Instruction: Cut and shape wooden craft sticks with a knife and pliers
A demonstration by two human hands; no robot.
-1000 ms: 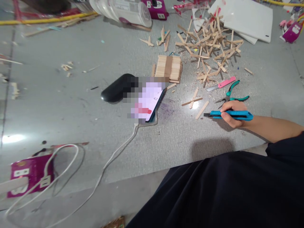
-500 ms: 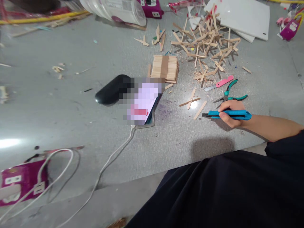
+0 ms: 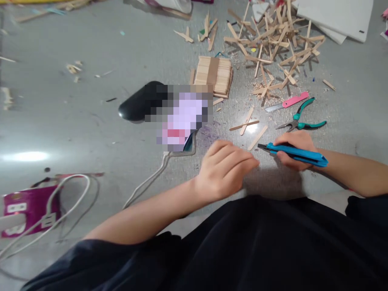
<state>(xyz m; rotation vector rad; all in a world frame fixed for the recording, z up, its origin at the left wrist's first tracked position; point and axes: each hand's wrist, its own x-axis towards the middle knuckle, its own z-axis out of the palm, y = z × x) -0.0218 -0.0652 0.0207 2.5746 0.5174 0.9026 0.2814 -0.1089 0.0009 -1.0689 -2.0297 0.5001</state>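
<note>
My right hand point(image 3: 295, 149) is closed around a blue utility knife point(image 3: 300, 154), its dark tip pointing left. Just off that tip lies a single wooden craft stick point(image 3: 257, 138). Beyond it, two craft sticks point(image 3: 246, 122) lie crossed on the table. My left hand point(image 3: 228, 170) hovers to the left of the knife, fingers bent and pressed together. Its thumb and the inside of its grip are hidden, so I cannot see whether it holds anything. Past my right hand rest green-handled pliers point(image 3: 298, 121) and a pink folding blade point(image 3: 291, 102).
A banded stack of craft sticks point(image 3: 224, 76) stands near a phone point(image 3: 184, 117) with a blurred screen, a white cable and a black case point(image 3: 141, 103). Behind lies a heap of joined sticks point(image 3: 273, 44). A purple packet point(image 3: 32, 206) sits at the left.
My left hand has come into view from the lower left, reaching toward the knife. My right hand still grips the utility knife, now tilted slightly. The camera view has shifted.
</note>
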